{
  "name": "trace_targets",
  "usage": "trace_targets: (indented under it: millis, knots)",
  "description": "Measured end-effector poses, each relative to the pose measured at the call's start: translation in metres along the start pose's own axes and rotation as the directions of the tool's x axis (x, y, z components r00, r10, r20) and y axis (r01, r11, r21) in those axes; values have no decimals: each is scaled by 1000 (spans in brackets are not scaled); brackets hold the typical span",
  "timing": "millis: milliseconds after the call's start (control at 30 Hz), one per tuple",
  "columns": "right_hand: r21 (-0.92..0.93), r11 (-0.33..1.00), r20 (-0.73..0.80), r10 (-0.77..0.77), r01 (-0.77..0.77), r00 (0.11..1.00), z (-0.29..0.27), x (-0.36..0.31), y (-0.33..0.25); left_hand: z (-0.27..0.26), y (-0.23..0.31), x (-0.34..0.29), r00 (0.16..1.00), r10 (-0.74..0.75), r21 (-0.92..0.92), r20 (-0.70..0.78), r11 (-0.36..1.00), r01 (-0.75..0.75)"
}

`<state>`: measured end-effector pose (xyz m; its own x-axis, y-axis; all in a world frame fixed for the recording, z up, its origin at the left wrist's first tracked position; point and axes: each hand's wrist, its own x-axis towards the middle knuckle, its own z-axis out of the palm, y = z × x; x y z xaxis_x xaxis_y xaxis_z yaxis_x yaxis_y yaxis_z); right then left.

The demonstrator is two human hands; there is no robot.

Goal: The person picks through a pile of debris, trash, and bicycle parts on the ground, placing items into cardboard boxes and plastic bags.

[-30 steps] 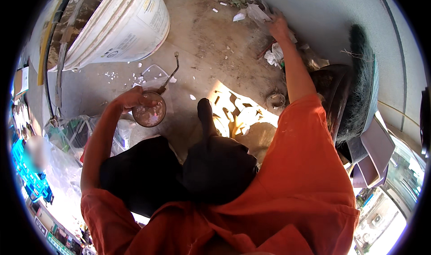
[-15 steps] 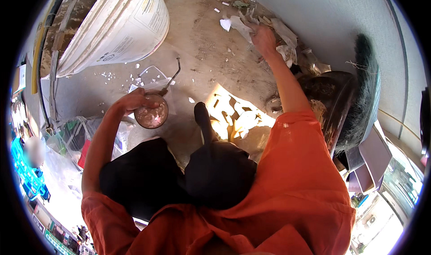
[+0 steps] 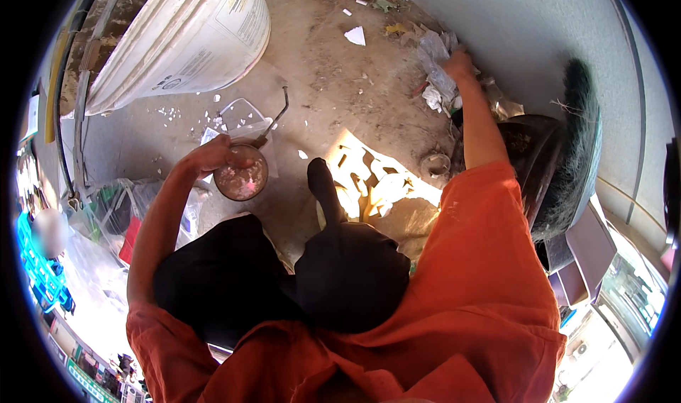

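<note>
Near the left middle, my left hand (image 3: 213,155) has its fingers over the rim of a round dusty brownish disc-shaped thing (image 3: 241,179), whose kind I cannot make out. A thin bent metal rod (image 3: 282,108) sticks out beyond it; whether the two are joined is unclear. My right hand (image 3: 459,64) reaches far forward to the litter along the wall. Its fingers curl down at crumpled clear plastic (image 3: 434,54), the fingertips hidden. Below it lie white crumpled scraps (image 3: 433,98). A white flat fragment (image 3: 356,35) rests on the floor to its left.
A large white bucket (image 3: 206,41) stands at the far left, with white chips (image 3: 170,114) below it. At right are a dark brown rounded container (image 3: 528,140) and a green bristly object (image 3: 578,147) beside the pale wall (image 3: 518,27). Plastic bags (image 3: 106,225) lie at left.
My right hand has moved right toward the wall, and the plastic has shifted the same way. The white fragment now lies apart from it. My left hand has barely moved.
</note>
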<state>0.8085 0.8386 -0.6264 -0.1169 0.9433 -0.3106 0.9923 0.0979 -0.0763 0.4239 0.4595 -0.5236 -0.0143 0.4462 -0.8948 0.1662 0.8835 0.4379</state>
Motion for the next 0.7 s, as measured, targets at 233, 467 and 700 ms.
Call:
trace_targets:
  millis: [233,467,700]
  knots:
    - [-133,986,-158,-118,98,980,-41,-57,-62,-5,-14,6,999,32,16,37,999,-32]
    - [204,835,53,-531,512,846,-17,-71,-142,0,6,-5,994,-7,-18,108,1000,9]
    - [112,717,-209,-660,688,722,22,-74,-184,-3,6,-6,991,4,-46,136,999,2]
